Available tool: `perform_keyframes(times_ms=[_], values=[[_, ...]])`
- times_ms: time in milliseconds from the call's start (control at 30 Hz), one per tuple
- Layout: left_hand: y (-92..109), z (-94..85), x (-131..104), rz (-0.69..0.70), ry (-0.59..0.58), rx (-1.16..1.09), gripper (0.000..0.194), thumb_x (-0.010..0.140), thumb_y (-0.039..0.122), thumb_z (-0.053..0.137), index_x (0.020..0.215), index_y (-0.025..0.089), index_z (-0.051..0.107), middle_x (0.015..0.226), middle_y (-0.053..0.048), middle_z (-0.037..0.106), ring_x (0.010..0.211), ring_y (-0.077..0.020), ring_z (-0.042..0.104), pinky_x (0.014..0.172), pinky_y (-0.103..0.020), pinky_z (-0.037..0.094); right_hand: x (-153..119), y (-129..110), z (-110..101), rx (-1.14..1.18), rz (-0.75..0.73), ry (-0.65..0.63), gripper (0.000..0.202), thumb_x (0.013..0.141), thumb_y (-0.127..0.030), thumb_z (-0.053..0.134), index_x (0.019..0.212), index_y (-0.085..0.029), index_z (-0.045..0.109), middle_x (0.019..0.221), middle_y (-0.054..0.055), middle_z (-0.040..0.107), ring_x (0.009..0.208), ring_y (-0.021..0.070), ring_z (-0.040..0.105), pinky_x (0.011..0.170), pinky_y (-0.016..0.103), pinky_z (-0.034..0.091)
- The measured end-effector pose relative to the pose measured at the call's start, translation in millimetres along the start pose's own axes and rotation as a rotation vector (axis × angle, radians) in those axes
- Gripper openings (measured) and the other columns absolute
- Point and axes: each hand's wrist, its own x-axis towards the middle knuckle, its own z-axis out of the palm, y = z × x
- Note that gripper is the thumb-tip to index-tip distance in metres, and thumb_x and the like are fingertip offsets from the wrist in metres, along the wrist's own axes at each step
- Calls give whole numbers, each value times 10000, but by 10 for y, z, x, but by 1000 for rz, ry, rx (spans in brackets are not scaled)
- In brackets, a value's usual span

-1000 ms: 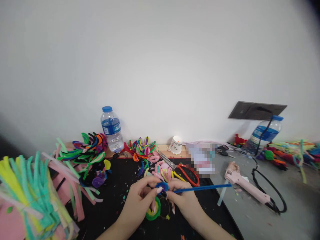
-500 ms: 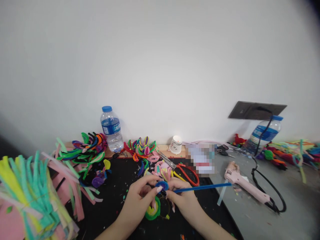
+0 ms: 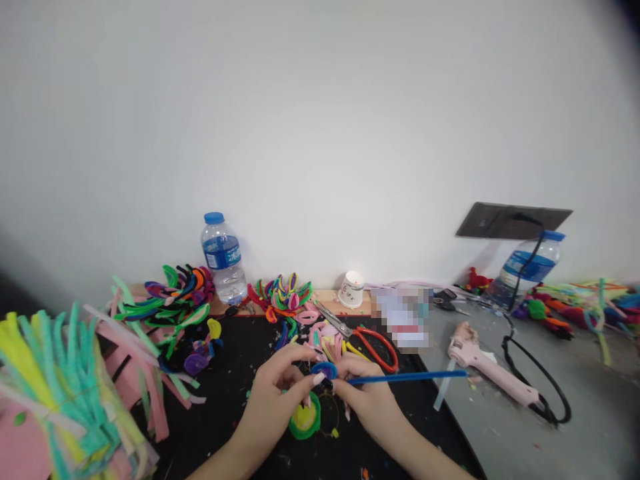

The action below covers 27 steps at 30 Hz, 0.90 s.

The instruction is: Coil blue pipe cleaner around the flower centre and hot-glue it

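Note:
Between my two hands is a blue pipe cleaner (image 3: 410, 377), wound at one end into a small flat coil (image 3: 325, 369). The fingers and thumb of my left hand (image 3: 277, 393) pinch the coil's left side. My right hand (image 3: 365, 393) is closed on the pipe cleaner at the coil's right edge, and the straight tail sticks out to the right past that hand. Below the hands a green ring with a yellow middle (image 3: 305, 417) lies on the black mat (image 3: 210, 413). Right by it is a thin wire loop (image 3: 330, 413).
Red-handled scissors (image 3: 373, 350) lie behind my hands. Bundled pipe cleaners (image 3: 75, 387) fill the left. A pink glue gun (image 3: 490, 373) with a black cord rests at right. Water bottles (image 3: 223, 260) and a paper cup (image 3: 351, 290) stand near the wall.
My hands stay nearly in place, still holding the blue coil. The coil looks turned slightly, and the tail's free end has dipped a little.

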Motion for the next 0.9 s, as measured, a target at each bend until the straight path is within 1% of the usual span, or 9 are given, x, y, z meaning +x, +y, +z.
perform_keyframes(times_ms=[200,400,533,700,833,900], values=[[6,2,-3,-5,15,9,122,691,209,672,806,180,644,836,-11,632,430,-58,504,421,-181,426,-11,45,8,23,33,-13,149,724,-257,660,611,-161,664,606,-8,517,504,107,449,470,218,382],[14,-4,9,4,44,23,107,680,203,687,783,178,666,760,-2,648,425,-62,502,420,-178,433,-7,32,6,4,19,-1,176,716,-236,651,563,-155,621,576,-17,467,542,117,453,480,211,369],[-14,-11,19,15,55,24,91,687,204,685,772,175,685,722,-6,658,431,-77,511,425,-192,451,-9,20,4,2,48,-9,156,716,-221,635,579,-151,612,591,-13,477,527,115,449,442,206,340],[-54,-19,8,17,72,14,81,696,218,683,766,180,701,722,-6,655,430,-81,517,421,-198,455,-9,0,-1,-33,3,-1,160,712,-165,634,556,-151,599,575,-15,491,590,133,480,548,230,369],[-43,-22,16,27,87,28,72,682,210,691,742,174,707,693,-4,663,425,-83,520,418,-196,452,-3,14,2,-44,18,-3,161,717,-166,633,563,-153,586,574,-22,483,566,126,466,531,229,349],[-31,-24,25,10,94,30,88,669,206,696,748,171,713,677,-7,677,417,-83,518,417,-196,453,-4,22,4,-51,18,-6,160,718,-158,630,563,-152,590,577,-20,487,574,129,471,537,230,348]])
